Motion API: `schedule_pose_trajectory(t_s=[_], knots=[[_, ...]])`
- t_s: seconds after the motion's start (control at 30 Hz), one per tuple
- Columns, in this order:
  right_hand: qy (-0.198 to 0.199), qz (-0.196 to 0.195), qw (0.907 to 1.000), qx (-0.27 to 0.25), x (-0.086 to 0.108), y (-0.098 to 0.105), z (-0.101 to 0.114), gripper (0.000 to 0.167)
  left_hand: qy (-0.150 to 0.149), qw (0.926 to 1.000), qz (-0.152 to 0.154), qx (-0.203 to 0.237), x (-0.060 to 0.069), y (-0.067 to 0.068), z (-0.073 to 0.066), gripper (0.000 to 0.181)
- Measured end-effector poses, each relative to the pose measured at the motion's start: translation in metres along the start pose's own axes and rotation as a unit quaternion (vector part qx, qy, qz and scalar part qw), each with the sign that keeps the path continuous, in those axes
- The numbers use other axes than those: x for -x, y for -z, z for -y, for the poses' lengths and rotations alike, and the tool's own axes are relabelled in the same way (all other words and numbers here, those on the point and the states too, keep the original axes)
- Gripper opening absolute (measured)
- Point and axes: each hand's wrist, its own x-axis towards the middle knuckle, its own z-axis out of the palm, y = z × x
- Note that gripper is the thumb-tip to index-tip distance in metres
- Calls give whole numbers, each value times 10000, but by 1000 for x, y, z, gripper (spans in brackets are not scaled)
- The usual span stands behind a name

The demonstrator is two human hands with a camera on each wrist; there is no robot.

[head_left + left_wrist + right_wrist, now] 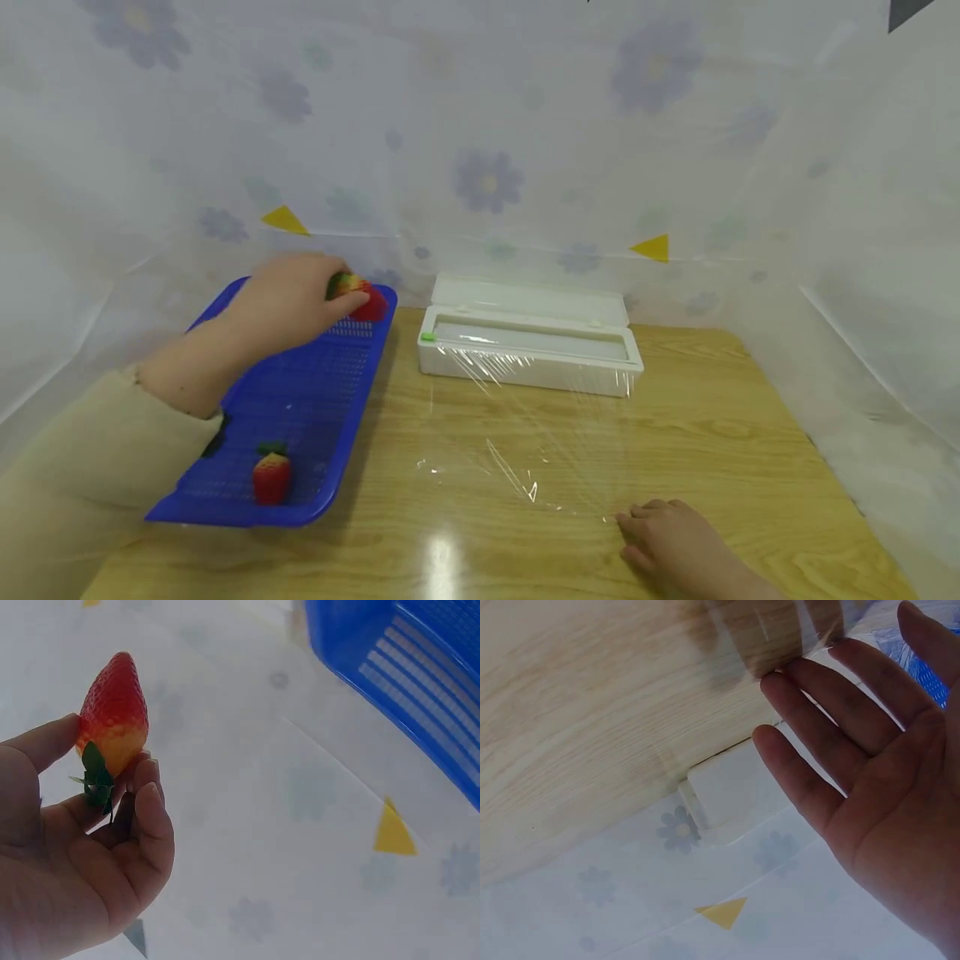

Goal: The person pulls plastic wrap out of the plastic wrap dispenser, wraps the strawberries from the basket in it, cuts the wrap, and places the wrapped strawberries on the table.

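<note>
My left hand (288, 300) pinches a strawberry (118, 712) between thumb and fingers, above the far end of a blue plastic basket (341, 475). The berry is red with a yellowish top and green leaves. Inside the basket, near its front end, lies another strawberry (272, 479); dark green leaves (215, 437) show beside my sleeve, the rest hidden. A clear sheet of cling film (525, 450) runs from a white dispenser box (528, 367) over the table. My right hand (675, 542) touches the film's near right corner, fingers fairly straight in the right wrist view.
The dispenser's lid (528, 298) is raised at the back, and a small green piece (428, 337) sits on its left end. White flowered sheeting (487, 125) closes in the wooden table (720, 417) at the back and both sides. Yellow triangles (650, 247) mark the back sheeting.
</note>
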Motion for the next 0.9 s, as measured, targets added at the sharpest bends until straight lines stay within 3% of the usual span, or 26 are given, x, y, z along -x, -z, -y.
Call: schedule_pose_trajectory(t_s=[0.13,0.3,0.43,0.53,0.63,0.9], knots=[[34,-195,9997,146,-1,-1,-3,36,-359,9990,121,235,-13,-10,-49,33],[74,-243,9995,185,-2,-3,-6,36,-855,9956,286,256,-26,-33,-111,36],[51,-234,9996,142,-3,-4,-6,36,-1123,9926,301,343,-35,-53,-143,36],[-1,-215,9997,75,-4,-3,-6,36,-1134,9913,438,502,-42,-69,-152,36],[2,-236,9997,30,-5,-2,-6,36,-1000,9893,649,843,-50,-85,-152,36],[-9,-125,9999,67,-7,-1,-5,37,-484,9732,1304,1830,-66,-136,-132,26]])
